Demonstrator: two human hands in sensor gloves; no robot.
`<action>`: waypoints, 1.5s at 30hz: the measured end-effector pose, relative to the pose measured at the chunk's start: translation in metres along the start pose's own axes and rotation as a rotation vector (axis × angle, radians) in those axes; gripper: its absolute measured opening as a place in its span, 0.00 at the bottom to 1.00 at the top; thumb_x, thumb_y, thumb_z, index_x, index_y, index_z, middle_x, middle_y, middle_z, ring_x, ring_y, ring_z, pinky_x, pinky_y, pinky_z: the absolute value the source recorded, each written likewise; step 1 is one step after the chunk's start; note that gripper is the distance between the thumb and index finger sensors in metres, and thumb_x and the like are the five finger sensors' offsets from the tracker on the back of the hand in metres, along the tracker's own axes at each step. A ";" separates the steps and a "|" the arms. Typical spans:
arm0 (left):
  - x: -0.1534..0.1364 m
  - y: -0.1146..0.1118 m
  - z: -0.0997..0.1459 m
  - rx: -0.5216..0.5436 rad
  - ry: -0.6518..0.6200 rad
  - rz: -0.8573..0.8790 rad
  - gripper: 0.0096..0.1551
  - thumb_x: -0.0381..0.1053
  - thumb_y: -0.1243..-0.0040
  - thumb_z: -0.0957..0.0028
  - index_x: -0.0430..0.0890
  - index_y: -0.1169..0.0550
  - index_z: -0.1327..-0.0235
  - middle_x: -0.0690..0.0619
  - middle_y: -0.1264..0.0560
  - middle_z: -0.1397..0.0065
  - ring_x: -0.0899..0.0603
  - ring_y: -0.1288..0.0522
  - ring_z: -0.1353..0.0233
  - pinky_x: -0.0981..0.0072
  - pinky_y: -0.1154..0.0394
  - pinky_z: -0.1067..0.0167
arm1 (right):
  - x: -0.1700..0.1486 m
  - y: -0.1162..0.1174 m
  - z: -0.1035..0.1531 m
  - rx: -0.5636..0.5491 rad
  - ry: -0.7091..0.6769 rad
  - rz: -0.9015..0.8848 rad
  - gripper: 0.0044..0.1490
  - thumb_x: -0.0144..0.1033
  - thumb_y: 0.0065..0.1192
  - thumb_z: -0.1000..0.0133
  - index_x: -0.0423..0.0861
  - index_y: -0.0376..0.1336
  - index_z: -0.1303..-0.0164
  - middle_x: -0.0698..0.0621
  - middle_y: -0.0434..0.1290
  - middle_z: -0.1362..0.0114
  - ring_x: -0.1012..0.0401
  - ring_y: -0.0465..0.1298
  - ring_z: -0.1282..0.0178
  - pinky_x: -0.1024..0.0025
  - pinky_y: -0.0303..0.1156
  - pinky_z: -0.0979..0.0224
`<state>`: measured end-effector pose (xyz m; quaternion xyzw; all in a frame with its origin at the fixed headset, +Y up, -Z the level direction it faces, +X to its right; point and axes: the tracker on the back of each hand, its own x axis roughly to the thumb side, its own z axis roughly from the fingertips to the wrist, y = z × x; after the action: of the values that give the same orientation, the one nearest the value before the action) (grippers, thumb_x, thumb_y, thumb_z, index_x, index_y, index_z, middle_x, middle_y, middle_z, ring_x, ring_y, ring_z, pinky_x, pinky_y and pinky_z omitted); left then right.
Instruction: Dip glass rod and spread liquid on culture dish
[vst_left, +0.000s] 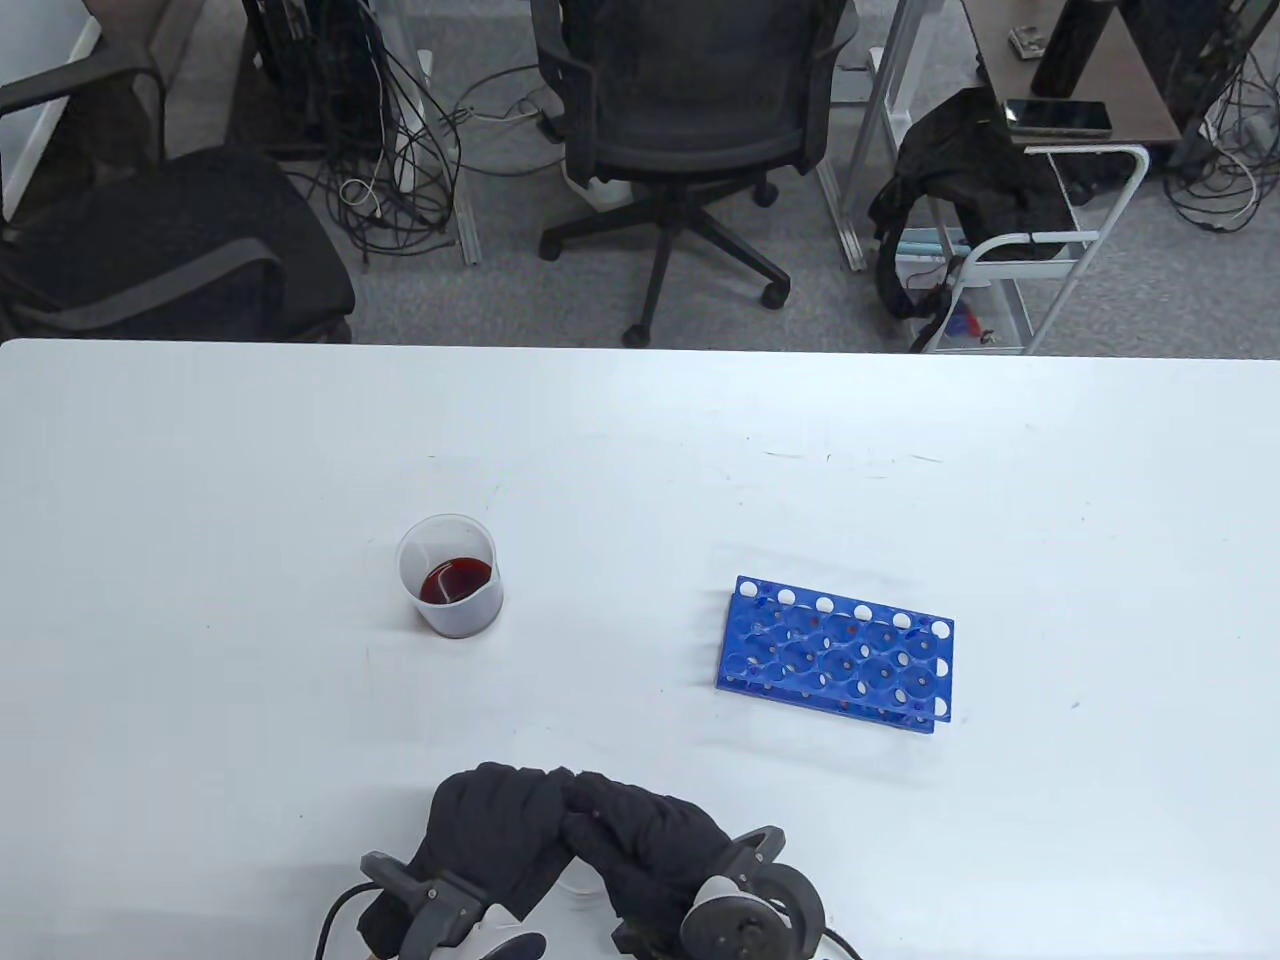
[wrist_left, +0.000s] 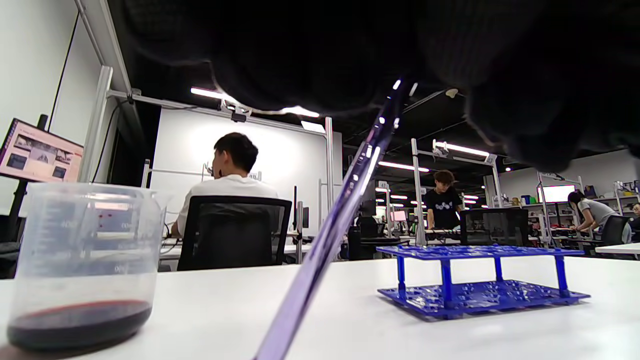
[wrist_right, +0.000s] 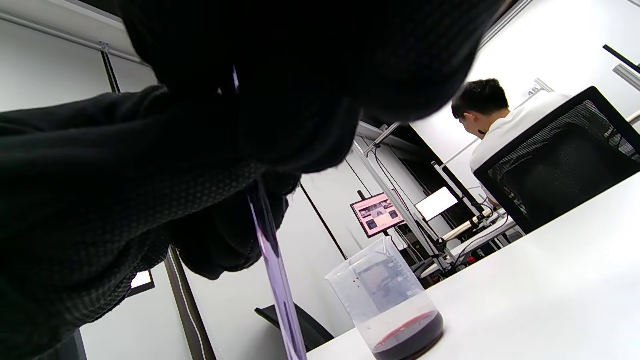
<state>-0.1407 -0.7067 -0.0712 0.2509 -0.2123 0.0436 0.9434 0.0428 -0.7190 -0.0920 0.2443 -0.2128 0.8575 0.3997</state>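
The beaker (vst_left: 449, 578) with dark red liquid stands on the table (vst_left: 200, 480), left of centre. At the near edge my left hand (vst_left: 490, 835) and my right hand (vst_left: 645, 850) are together, fingers touching. Both grip the glass rod (wrist_left: 340, 210), which slants up from the tabletop. The blue tube rack (vst_left: 835, 655) sits to the right, well apart from the beaker.

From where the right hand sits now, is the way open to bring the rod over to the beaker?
Probably yes. The right hand is at the table's near edge against the left hand, both around the glass rod. Only bare table lies between them and the beaker; the blue rack stands off to the right.
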 end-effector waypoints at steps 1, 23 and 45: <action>0.001 0.000 0.000 0.006 -0.001 0.002 0.29 0.66 0.40 0.47 0.49 0.18 0.42 0.56 0.16 0.47 0.44 0.16 0.52 0.55 0.19 0.46 | 0.001 0.000 0.000 -0.002 -0.002 0.002 0.27 0.49 0.63 0.41 0.48 0.66 0.36 0.52 0.80 0.42 0.67 0.84 0.56 0.69 0.83 0.53; -0.032 0.020 -0.001 0.090 0.122 0.087 0.23 0.64 0.32 0.50 0.50 0.12 0.54 0.55 0.11 0.56 0.45 0.12 0.61 0.59 0.15 0.58 | -0.030 0.008 -0.013 0.591 -0.047 0.206 0.65 0.69 0.56 0.43 0.39 0.36 0.11 0.33 0.44 0.11 0.30 0.54 0.17 0.22 0.56 0.28; -0.052 0.029 -0.002 0.063 0.191 0.186 0.19 0.62 0.29 0.53 0.53 0.11 0.57 0.54 0.10 0.54 0.44 0.10 0.60 0.60 0.14 0.59 | -0.069 0.073 0.024 1.223 0.029 0.509 0.67 0.77 0.19 0.41 0.39 0.07 0.23 0.31 0.12 0.19 0.29 0.16 0.24 0.14 0.25 0.35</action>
<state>-0.1924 -0.6794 -0.0818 0.2544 -0.1425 0.1614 0.9428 0.0299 -0.8155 -0.1255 0.3579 0.2667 0.8946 -0.0231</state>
